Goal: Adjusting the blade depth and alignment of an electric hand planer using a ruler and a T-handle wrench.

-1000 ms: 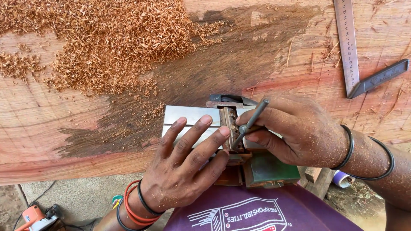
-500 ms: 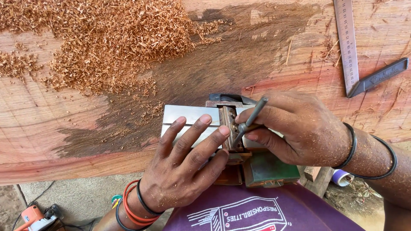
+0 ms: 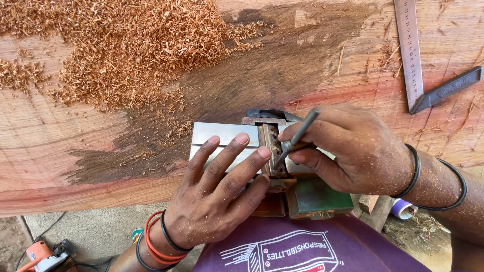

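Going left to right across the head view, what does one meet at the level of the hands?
Orange power tool → left hand → metal planer base → thin metal tool → right hand → steel square

Slab [image 3: 101, 166]: reddish-pink w/ dark brown stain. Shavings [image 3: 126, 45]: orange-brown. Planer [image 3: 227, 138]: silver sole, green body. Key [image 3: 297, 138]: grey. Square [image 3: 411, 50]: silver blade, black stock. Bangles [image 3: 154, 242]: red, black. Shirt [image 3: 302, 252]: purple, white print.

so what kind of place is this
Most likely a woodworking or carpentry yard. A big reddish wooden slab is strewn with wood shavings, a metal try square lies on it, and both hands work on an upturned electric planer.
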